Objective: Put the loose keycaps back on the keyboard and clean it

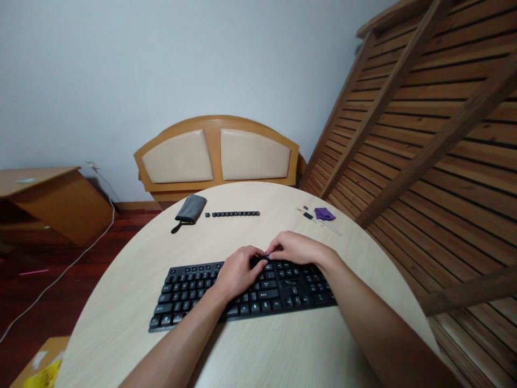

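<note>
One long black keyboard (269, 285) with pale lettering, too small for me to read, lies on the round table (121, 296). Left hand (238, 274) and right hand (297, 248) converge on its top edge, fingers curled; whether pinching, I cannot tell. Beyond: one lone keycap (207, 215), beside a row of about eleven keycaps (236, 214).

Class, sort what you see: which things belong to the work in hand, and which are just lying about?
Belong to the work:
keyboard, under the left hand and right hand
row of small black keycaps, probably

Apparently just lying about:
grey pouch
purple cloth
pink stick on the floor
</note>
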Demonstrator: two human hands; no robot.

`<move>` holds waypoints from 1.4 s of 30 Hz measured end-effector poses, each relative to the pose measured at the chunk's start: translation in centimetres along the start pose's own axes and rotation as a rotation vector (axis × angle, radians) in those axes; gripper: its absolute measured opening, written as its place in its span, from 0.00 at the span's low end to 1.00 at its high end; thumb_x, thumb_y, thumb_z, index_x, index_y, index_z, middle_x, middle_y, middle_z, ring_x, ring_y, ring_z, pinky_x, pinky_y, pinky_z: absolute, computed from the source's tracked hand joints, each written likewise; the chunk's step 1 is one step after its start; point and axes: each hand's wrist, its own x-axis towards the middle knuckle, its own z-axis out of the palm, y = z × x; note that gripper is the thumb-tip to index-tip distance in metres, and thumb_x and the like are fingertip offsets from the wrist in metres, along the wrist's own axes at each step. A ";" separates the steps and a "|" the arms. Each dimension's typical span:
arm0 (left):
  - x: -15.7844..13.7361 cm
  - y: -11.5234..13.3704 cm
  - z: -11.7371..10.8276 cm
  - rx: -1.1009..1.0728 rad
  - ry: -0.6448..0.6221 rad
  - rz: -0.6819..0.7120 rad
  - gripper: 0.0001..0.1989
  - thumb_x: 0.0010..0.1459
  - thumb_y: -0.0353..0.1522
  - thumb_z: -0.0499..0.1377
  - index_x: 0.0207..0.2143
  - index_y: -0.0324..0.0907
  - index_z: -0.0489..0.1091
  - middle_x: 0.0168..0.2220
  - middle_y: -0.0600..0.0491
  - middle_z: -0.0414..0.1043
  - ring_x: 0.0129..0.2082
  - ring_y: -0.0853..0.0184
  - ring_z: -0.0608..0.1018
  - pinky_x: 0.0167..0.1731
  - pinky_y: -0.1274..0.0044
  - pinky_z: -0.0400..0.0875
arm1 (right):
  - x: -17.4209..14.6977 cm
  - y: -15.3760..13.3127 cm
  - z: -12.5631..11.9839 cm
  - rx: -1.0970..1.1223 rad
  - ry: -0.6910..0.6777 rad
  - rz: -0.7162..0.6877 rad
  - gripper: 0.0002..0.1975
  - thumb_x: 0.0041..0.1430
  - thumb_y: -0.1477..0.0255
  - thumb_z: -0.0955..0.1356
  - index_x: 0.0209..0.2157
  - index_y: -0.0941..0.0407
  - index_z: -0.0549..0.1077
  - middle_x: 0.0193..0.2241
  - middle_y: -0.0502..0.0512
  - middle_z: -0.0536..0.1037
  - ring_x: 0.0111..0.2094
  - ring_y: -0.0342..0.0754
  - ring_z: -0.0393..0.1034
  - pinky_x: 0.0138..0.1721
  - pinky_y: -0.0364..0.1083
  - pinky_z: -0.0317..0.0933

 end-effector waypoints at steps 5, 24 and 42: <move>-0.2 0.1 0.0 0.025 -0.003 0.029 0.10 0.66 0.37 0.57 0.45 0.45 0.74 0.44 0.52 0.79 0.46 0.60 0.79 0.48 0.69 0.72 | -0.2 0.4 0.7 0.028 0.071 0.047 0.09 0.56 0.70 0.71 0.37 0.55 0.83 0.33 0.54 0.85 0.37 0.51 0.78 0.37 0.44 0.65; 0.3 0.5 0.3 0.129 0.014 0.057 0.10 0.66 0.37 0.57 0.43 0.45 0.75 0.41 0.51 0.78 0.41 0.61 0.79 0.41 0.72 0.73 | -2.3 1.6 4.0 0.021 0.361 -0.131 0.07 0.64 0.70 0.68 0.39 0.55 0.79 0.39 0.55 0.81 0.43 0.50 0.75 0.47 0.47 0.64; 0.2 0.2 0.5 0.075 0.005 0.036 0.11 0.66 0.36 0.57 0.44 0.44 0.77 0.42 0.51 0.78 0.43 0.61 0.79 0.44 0.72 0.73 | -2.0 2.2 4.7 0.054 0.389 -0.151 0.04 0.61 0.72 0.69 0.38 0.54 0.75 0.38 0.54 0.81 0.42 0.50 0.75 0.46 0.48 0.65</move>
